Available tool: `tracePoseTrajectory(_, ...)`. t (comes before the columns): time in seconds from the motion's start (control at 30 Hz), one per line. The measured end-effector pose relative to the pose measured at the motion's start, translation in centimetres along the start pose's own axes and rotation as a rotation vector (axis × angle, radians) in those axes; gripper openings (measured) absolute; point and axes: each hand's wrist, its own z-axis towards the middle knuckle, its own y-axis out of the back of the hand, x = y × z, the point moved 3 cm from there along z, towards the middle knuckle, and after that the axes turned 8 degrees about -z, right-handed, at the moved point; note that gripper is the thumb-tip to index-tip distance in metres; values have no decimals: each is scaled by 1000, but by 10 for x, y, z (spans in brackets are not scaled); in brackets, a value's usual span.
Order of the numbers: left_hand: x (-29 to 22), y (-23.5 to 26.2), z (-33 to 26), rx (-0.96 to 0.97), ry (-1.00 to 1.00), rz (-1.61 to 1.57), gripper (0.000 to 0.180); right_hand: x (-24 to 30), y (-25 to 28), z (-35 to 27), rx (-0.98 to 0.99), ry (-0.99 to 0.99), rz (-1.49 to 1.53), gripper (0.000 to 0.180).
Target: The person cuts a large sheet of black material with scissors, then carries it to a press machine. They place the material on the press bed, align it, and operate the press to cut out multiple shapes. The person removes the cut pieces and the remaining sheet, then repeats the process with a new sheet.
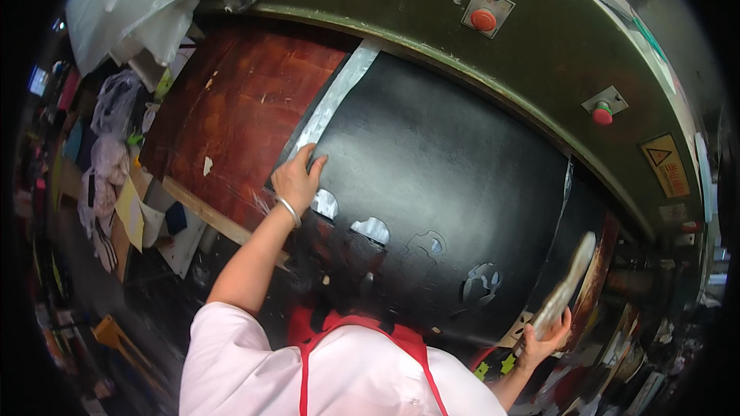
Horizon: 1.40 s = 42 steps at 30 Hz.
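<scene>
1. Lying over the reddish-brown board [247, 100], the black sheet [443, 154] is being supported along its breadth; openings [371, 229] are being shown near the person's side.

2. At the sheet's left edge, beside the silvery strip [343, 85], the left hand [297, 179] is being rested, apparently so that the edge is being steadied. Thumb and forefinger are being seen slightly apart; whether the edge is being pinched cannot be told.

3. Near the right edge, a pale elongated piece [569, 276] is being gripped low by the right hand [544, 339], its fingers being wrapped around it, presumably so that the upper length is being left free.

4. Along the far side, red buttons [483, 20] are being carried by the green machine beam [393, 0], probably for easy reach.
</scene>
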Motion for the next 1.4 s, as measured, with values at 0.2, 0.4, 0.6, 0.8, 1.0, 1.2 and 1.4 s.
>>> tracePoseTrajectory(0.2, 2, 3, -2, 9, -12, -108, 29, 116, -201, 24, 414, -5, 468, 108)
tracePoseTrajectory(0.4, 0, 9, 0, -5, -107, -225, 25, 167, -363, 22, 380, 188, -279, 97)
tracePoseTrajectory(0.6, 2, 4, 4, 39, -108, -253, 25, 168, -401, 6, 220, 417, -513, 108)
tracePoseTrajectory(0.8, -8, -15, 37, 67, -76, -186, 21, 137, -367, 59, 298, 279, -197, 85)
tracePoseTrajectory(1.0, -5, -21, 78, 310, 144, -440, 31, 79, -282, 119, 29, 133, -237, 70)
tracePoseTrajectory(1.2, 9, -10, 75, 319, 256, -388, 26, 70, -207, 227, -347, 108, -185, 58)
tracePoseTrajectory(1.4, -11, -56, 82, 249, -148, -239, 33, 118, -204, 332, -634, 359, -396, 89)
